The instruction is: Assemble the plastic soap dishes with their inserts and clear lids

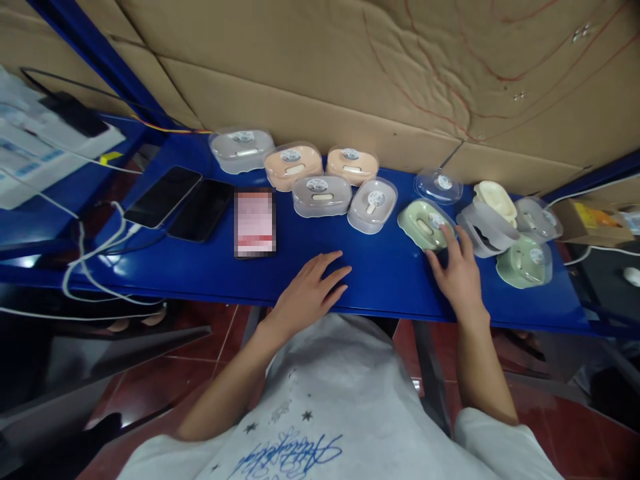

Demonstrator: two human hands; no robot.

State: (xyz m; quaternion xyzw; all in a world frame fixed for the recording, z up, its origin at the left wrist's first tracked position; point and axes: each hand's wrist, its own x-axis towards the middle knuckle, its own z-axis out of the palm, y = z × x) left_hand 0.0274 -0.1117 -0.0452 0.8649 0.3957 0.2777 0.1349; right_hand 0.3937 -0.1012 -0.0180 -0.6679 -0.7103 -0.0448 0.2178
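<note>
Resting over the blue table near its front edge, my left hand has its fingers stretched out and holds nothing. My right hand grips the near right end of a light green oval case with a clear lid, a round sticker and a pale handle piece; the thumb lies along its front side. Just right of that hand stands an open grey case base with a cream piece at its top. A second green case is farther right, and a loose clear lid lies behind.
Grey cases and peach cases stand along the cardboard wall. Two dark phones and a lit-screen device lie left, with white cables. A cardboard box sits at the right.
</note>
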